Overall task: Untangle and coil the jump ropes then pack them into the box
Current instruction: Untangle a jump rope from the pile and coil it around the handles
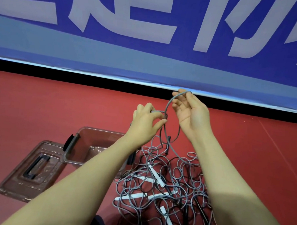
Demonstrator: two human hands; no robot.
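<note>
Setting: A person knelt or sat on a red sports floor (53, 102), facing a blue banner (149, 57) with large pale lettering.
Left hand: The left hand (145, 123) was raised, its thumb and fingers curled and pinching a grey jump rope (167, 105) where the cord crossed itself.
Right hand: The right hand (189, 113) was held palm-up, fingers only loosely bent, with a loop of the same cord draped over the fingertips and pinched lightly near the top.
Rope pile: A tangle of grey cords (169, 184) with white handles (155, 175) and some black handles lay on the floor beneath the hands; the lifted cord trailed down into it.
Box: A clear plastic box (78, 141) with black latches stood open just left of the pile, seemingly with no rope in it.
Lid: The box's lid (30, 169) lay flat on the floor beside it.
Stage: Judged early; no rope looked coiled or packed.
Doing it well: It would likely help to follow one cord from a handle, lift it clear of crossings rather than pull tight, then wind even loops.
</note>
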